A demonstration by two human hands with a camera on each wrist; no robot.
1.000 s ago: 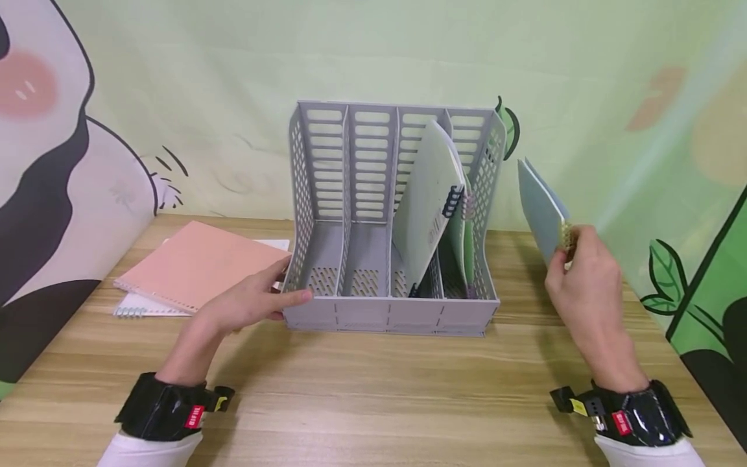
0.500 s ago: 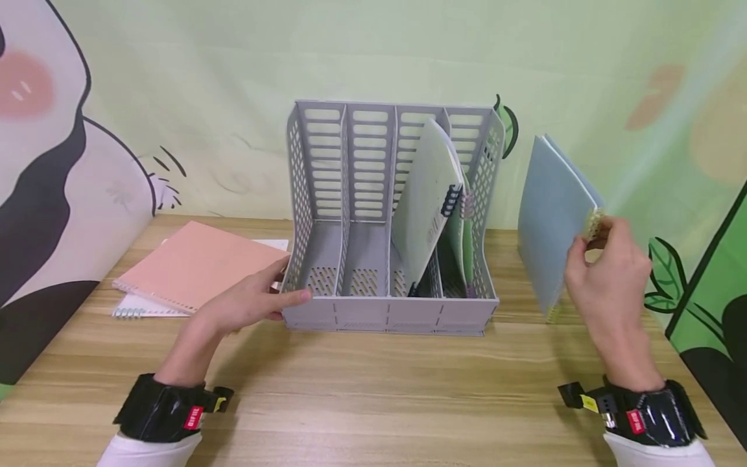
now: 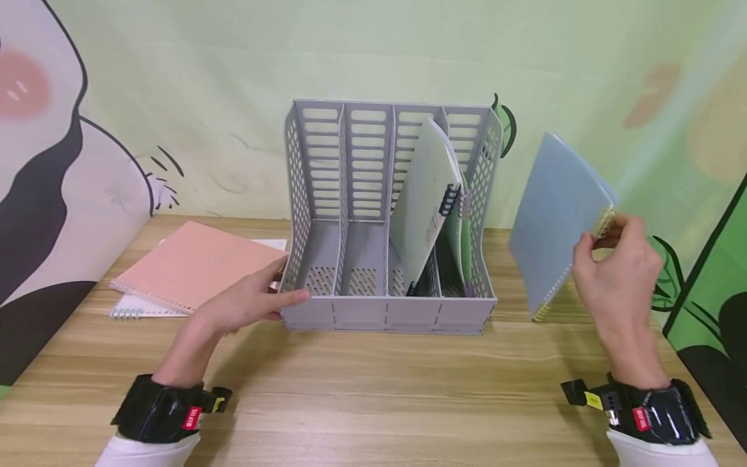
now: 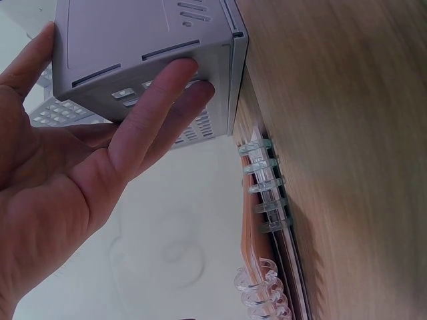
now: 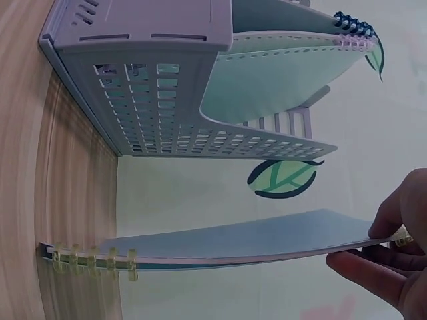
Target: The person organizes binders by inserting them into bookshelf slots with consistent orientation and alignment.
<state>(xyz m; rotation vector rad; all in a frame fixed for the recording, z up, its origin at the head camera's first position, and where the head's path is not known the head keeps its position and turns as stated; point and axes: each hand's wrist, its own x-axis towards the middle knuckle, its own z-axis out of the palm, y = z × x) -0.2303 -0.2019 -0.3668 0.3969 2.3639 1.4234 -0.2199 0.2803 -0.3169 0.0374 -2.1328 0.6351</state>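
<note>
In the head view my right hand pinches the upper spine corner of a blue notebook with yellowish binding rings. The notebook stands upright to the right of the grey file rack, apart from it; its lower end is right at the tabletop in the right wrist view. My left hand holds the rack's front left corner, thumb over the front edge and fingers along the side wall. Within the rack, a pale notebook with dark rings leans in the third compartment, and a green notebook stands in the rightmost one.
Left of the rack, a pink spiral notebook lies on top of a white notebook with pale blue-green rings. Behind the wooden table hangs a printed cloth backdrop.
My right hand has moved right and raised the blue notebook upright, then turned its face more toward the head camera. My left hand keeps its place on the rack.
</note>
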